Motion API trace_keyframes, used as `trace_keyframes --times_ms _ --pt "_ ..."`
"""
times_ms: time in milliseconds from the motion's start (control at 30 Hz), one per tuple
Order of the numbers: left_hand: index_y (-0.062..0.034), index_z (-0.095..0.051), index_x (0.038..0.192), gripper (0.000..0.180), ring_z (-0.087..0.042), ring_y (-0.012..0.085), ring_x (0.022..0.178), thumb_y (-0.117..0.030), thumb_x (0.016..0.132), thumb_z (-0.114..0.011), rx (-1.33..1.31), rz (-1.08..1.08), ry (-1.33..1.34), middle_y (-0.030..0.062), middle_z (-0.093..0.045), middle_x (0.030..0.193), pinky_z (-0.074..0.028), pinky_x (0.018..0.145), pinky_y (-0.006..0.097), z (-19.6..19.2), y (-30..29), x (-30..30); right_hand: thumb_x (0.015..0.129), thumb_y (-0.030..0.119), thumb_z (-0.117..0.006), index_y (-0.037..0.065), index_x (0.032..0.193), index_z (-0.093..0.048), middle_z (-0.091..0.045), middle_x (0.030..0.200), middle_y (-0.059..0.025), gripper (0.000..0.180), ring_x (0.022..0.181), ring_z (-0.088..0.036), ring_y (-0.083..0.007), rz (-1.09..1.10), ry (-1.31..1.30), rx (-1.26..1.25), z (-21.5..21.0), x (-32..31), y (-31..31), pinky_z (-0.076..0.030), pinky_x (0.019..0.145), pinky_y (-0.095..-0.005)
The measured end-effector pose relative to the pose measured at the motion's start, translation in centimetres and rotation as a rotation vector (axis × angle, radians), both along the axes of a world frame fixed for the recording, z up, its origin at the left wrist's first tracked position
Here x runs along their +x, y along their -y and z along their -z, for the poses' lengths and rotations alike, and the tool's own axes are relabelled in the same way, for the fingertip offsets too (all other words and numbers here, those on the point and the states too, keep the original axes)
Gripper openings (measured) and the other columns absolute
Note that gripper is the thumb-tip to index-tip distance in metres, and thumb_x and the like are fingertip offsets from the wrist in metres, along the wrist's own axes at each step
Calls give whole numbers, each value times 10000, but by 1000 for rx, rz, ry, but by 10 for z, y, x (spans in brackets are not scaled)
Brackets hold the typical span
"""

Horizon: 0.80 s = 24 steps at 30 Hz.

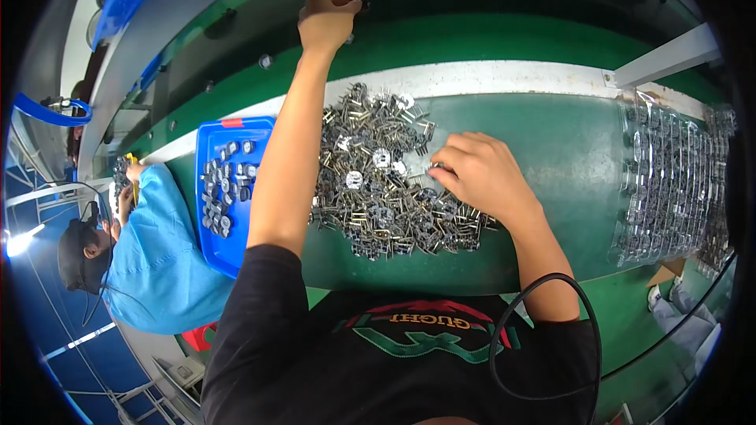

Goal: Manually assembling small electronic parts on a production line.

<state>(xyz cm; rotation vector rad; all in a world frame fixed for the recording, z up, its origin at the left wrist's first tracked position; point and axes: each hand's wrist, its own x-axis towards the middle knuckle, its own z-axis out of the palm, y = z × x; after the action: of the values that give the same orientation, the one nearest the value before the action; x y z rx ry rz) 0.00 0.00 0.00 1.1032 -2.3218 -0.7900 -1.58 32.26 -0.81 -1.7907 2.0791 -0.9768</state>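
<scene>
My left hand [327,22] is stretched out over the far green belt, its fingers closed round a small dark part [364,6] that shows at the fingertips. Another small part [350,39] lies on the belt close by the wrist. At the right side of a heap of small metal-pinned parts [378,189], my right hand [482,175] has thumb and forefinger pinched on a little metallic piece [435,165]. Most of that piece is hidden by the fingers. Several pale round discs show among the pins in the heap.
A blue tray [206,138] with several small round parts stands left of my left forearm. Clear plastic trays of parts [665,181] are stacked at the right. A white rail [504,75] divides table from belt. At far left a co-worker in blue [161,260] handles parts.
</scene>
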Motion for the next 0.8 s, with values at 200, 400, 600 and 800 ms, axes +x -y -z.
trace_keyframes --times_ms 200,400,600,800 --pt "-148 -776 950 265 -698 288 931 -356 792 -735 -142 -37 188 90 -745 926 -534 858 386 18 37 -20 794 113 -716 59 772 -638 -584 768 -59 97 735 -614 -263 8 -26 -94 2 3 -3 -510 649 -396" --pt "-77 -759 958 329 -702 264 866 -359 788 -763 108 228 249 132 -731 868 -537 797 349 -10 -25 13 811 126 -693 65 828 -582 -574 769 -56 128 679 -621 -246 133 -161 -161 -4 0 -4 -520 602 -377" --pt "16 -698 1096 297 -650 136 696 -168 865 -725 354 249 -81 78 -690 850 -522 662 257 -17 -50 37 834 117 -684 66 847 -575 -580 747 -76 120 621 -620 -280 149 -43 -259 -3 3 0 -502 538 -382" --pt "90 -611 1197 321 -682 170 777 -103 941 -627 997 251 -531 130 -688 938 -566 734 264 -41 -134 81 809 39 -737 48 928 -653 -625 759 -64 146 578 -609 -175 261 349 -383 -19 9 -2 -486 545 -306"
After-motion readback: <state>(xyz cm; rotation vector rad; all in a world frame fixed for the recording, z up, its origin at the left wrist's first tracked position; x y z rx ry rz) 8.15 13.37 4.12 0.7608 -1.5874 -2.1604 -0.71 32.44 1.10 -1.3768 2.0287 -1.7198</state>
